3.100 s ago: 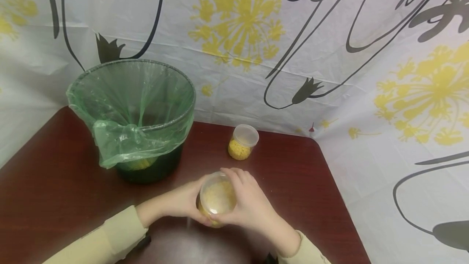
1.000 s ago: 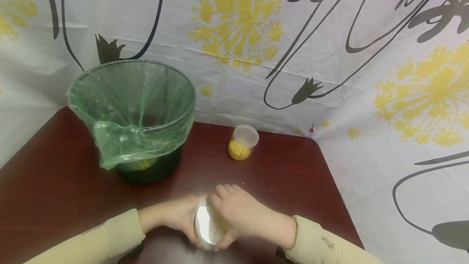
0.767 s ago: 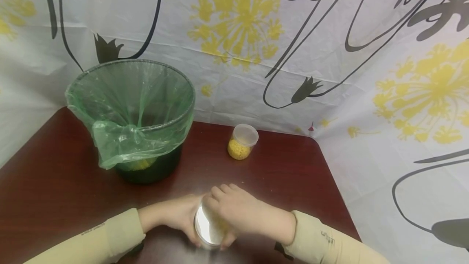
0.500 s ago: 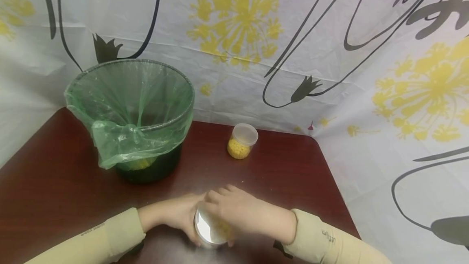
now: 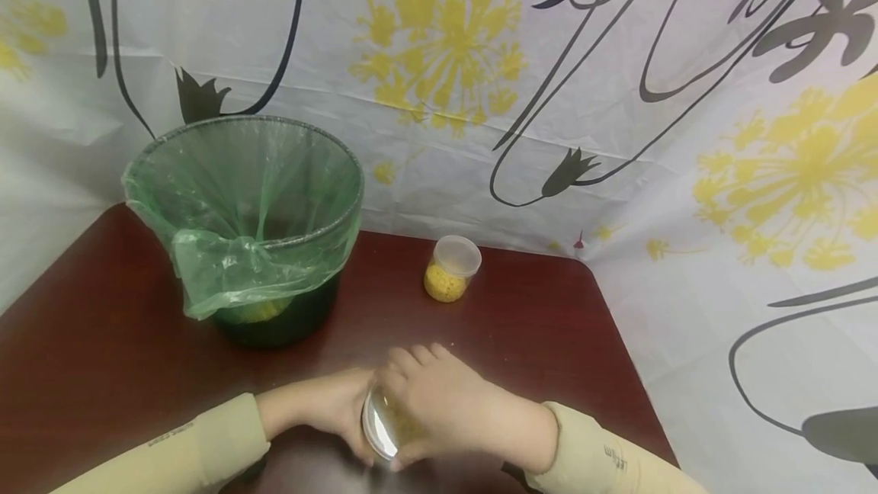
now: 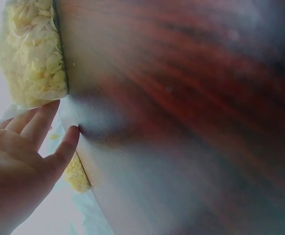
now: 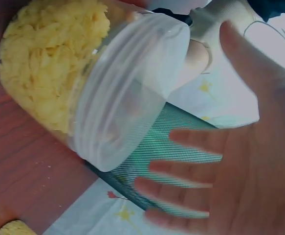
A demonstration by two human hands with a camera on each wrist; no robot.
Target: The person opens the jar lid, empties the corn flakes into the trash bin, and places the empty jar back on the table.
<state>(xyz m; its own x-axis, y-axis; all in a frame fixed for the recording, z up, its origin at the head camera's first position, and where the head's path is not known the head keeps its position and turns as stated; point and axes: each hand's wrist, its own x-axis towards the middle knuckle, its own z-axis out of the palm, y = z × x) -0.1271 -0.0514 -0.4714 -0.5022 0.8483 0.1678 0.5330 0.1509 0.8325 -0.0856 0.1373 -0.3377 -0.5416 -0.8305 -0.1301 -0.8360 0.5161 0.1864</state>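
A clear jar (image 7: 56, 63) of yellow flakes, with a translucent screw lid (image 5: 380, 425), is near the front of the table. My left hand (image 5: 339, 406) grips its side, thumb on the near side and fingers on the far side. In the left wrist view the left fingertips lie right at the jar's base. My right hand (image 5: 446, 402) is over the lid and covers its right part. The right wrist view shows the right fingers (image 7: 181, 169) straight and spread, a little apart from the lid, with the thumb out to the other side.
A second lidded jar (image 5: 447, 280) with yellow contents stands further back on the dark red table (image 5: 542, 326). A mesh bin (image 5: 288, 322) lined with a green bag (image 5: 247, 265) stands at the back left. Behind hangs a flower-patterned white curtain (image 5: 425, 204).
Since the oldest frame, both hands and the jar have come nearer to me. The right hand has turned about the lid; half a second ago its fingers curled further over the lid.
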